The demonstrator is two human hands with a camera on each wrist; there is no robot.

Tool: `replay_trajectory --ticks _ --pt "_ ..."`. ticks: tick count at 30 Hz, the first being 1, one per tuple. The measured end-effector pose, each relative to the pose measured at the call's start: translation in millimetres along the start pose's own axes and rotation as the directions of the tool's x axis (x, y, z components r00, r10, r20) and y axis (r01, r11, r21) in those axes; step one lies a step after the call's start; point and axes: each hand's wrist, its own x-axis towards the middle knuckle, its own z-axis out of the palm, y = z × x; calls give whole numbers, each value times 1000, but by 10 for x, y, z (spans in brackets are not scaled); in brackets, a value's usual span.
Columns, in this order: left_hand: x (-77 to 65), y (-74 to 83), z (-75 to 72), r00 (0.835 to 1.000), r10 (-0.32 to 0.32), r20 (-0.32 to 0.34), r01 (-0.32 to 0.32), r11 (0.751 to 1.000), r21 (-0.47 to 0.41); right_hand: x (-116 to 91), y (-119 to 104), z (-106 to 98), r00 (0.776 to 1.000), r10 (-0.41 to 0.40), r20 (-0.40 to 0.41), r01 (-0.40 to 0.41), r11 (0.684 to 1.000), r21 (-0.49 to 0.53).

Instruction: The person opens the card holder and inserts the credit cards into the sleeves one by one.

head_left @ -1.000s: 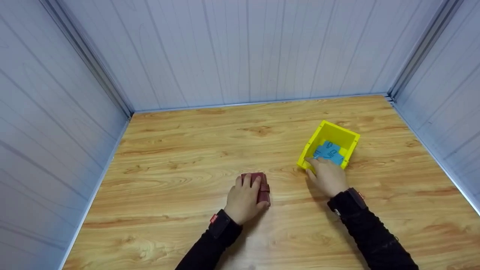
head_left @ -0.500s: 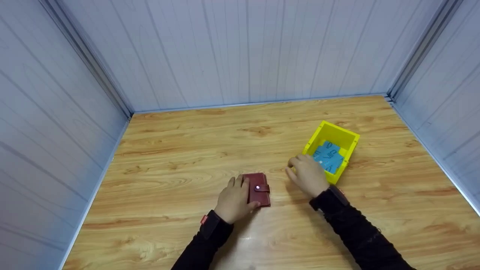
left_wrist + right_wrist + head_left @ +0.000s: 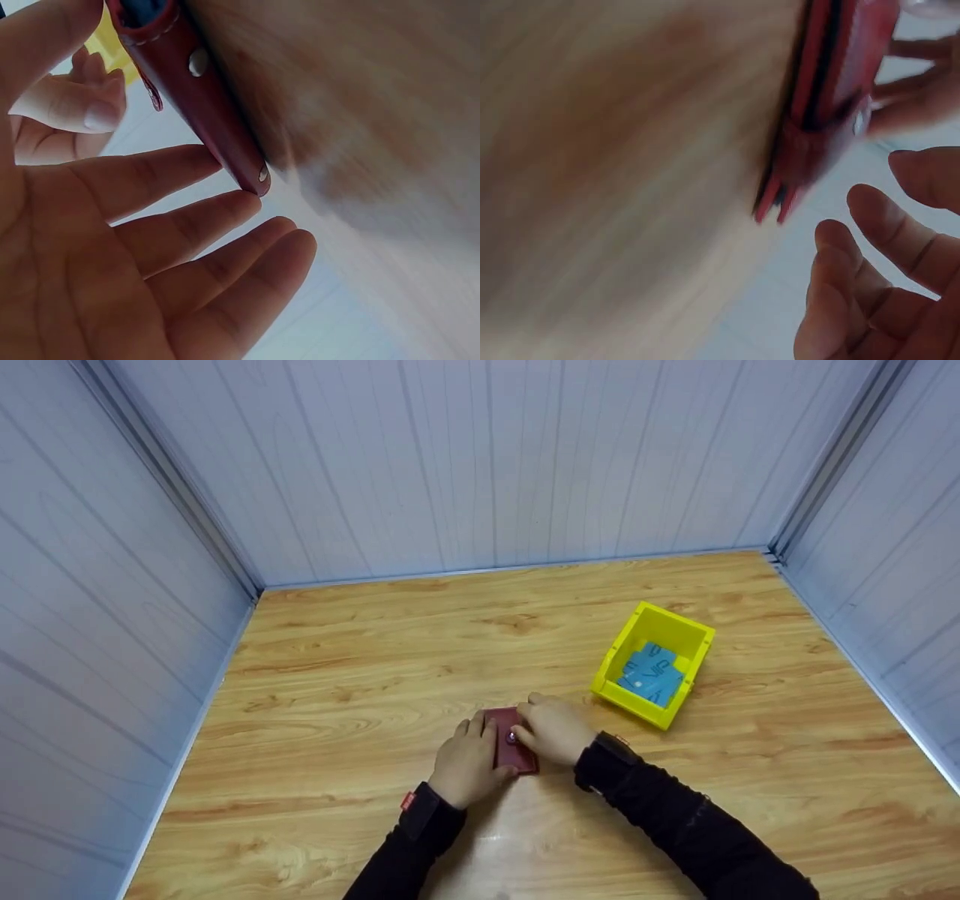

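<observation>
A dark red leather snap wallet (image 3: 505, 723) lies on the wooden table. My left hand (image 3: 466, 761) rests along its left side, fingers extended and thumb at the near edge. In the left wrist view those fingertips touch the wallet's spine (image 3: 217, 120), which has round metal studs. From the other side, my right hand (image 3: 556, 729) reaches over the closing strap with its metal snap (image 3: 511, 737). Seen from the right wrist, its loosely bent fingers stand just off the buckled strap (image 3: 817, 146), holding nothing.
To the right and farther back stands a yellow plastic bin (image 3: 679, 634). Several blue cards (image 3: 651, 673) with dark lettering lie inside it. Pale panel walls (image 3: 480, 465) close off the table (image 3: 337, 660) at the back and both sides.
My right hand has left the yellow bin and moved left to the wallet. My left hand has slid slightly left on the wallet, uncovering its snap.
</observation>
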Motion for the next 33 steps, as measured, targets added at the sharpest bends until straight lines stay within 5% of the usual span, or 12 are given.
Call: replay_trajectory --ticks 7,18,33 --pt "-2 11 2 1000 15 -18 -15 1000 0 39 -46 63 1000 -2 15 3 999 -48" --pt "-26 -11 9 998 43 -54 -44 999 -8 40 -130 161 991 -97 -94 83 987 -138" --pt "-17 -8 3 999 24 -43 -24 1000 -3 48 -100 141 992 -108 -60 105 993 -48"
